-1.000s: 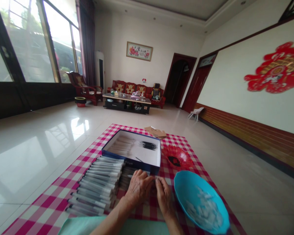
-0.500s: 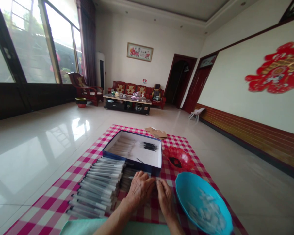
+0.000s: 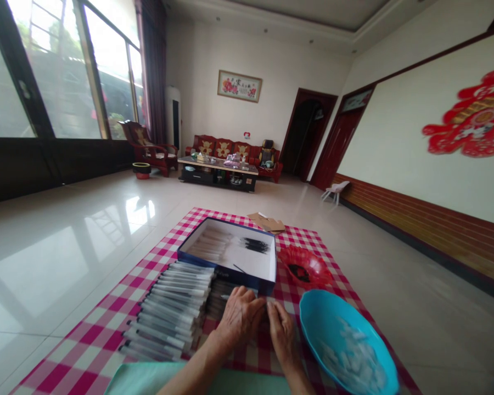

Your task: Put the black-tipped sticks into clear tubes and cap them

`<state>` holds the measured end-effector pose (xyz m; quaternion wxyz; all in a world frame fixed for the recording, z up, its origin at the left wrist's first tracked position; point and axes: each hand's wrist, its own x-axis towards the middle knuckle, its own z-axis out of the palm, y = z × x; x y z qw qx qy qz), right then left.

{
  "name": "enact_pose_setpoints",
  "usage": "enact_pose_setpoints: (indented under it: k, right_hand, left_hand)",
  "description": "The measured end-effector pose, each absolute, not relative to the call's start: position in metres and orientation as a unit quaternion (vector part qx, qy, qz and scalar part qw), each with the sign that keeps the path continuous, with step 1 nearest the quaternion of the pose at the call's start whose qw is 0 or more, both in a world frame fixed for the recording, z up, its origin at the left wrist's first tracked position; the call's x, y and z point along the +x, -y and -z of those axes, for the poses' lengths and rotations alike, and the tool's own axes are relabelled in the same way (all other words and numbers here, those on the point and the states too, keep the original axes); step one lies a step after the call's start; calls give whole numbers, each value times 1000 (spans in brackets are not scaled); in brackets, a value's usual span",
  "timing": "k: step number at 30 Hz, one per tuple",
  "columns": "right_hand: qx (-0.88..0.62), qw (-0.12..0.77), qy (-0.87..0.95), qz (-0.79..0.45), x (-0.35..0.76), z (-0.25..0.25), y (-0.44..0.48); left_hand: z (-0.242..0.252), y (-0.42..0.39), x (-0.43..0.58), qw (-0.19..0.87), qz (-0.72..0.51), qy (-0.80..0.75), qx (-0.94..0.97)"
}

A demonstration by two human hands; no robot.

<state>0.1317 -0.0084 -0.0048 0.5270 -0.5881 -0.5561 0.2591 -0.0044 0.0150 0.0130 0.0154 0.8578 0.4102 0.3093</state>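
Observation:
My left hand (image 3: 239, 314) is closed around a pen (image 3: 224, 297); one thin end sticks out to the left of the fingers. Close beside it, my right hand (image 3: 281, 328) pinches thumb against fingers near the pen's other end, and what is in that pinch is hidden. Left of my hands lies a row of clear pens with dark ends (image 3: 175, 302). A bundle of darker sticks (image 3: 218, 299), partly covered by my left hand, lies next to the row. Just right of my right hand is a blue basin (image 3: 313, 318) with small whitish translucent pieces (image 3: 356, 356).
Behind my hands stands a shallow box (image 3: 267, 283) holding clear tubes (image 3: 209, 244) and thin black parts (image 3: 255, 244). A red bowl (image 3: 319, 269) with dark bits is to its right. Flat cardboard (image 3: 267, 223) lies beyond. A checked cloth (image 3: 102, 312) covers the table.
The whole view has shifted slightly, so things appear a little further right. Both hands keep nearly the same pose, close together over the pen.

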Motion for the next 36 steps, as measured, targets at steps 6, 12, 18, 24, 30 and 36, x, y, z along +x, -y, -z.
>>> enact_pose_setpoints:
  k: [6, 12, 18, 24, 30, 36]
  right_hand:
    - [-611, 533, 506, -294, 132, 5, 8]
    - [-579, 582, 440, -363, 139, 11, 7]
    - [-545, 567, 493, -371, 138, 10, 10]
    - [-517, 554, 567, -322, 130, 14, 11]
    - [-484, 528, 648, -259, 120, 7, 17]
    - [-536, 455, 700, -127, 126, -25, 22]
  left_hand:
    - [-15, -13, -3, 4, -391, -373, 841]
    - [-9, -11, 3, 78, -492, -359, 790]
    - [2, -19, 9, 342, -519, -408, 669]
    - [11, -28, 13, 489, -567, -394, 532]
    - [5, -30, 11, 556, -584, -365, 465]
    - [-2, -28, 10, 567, -593, -347, 454]
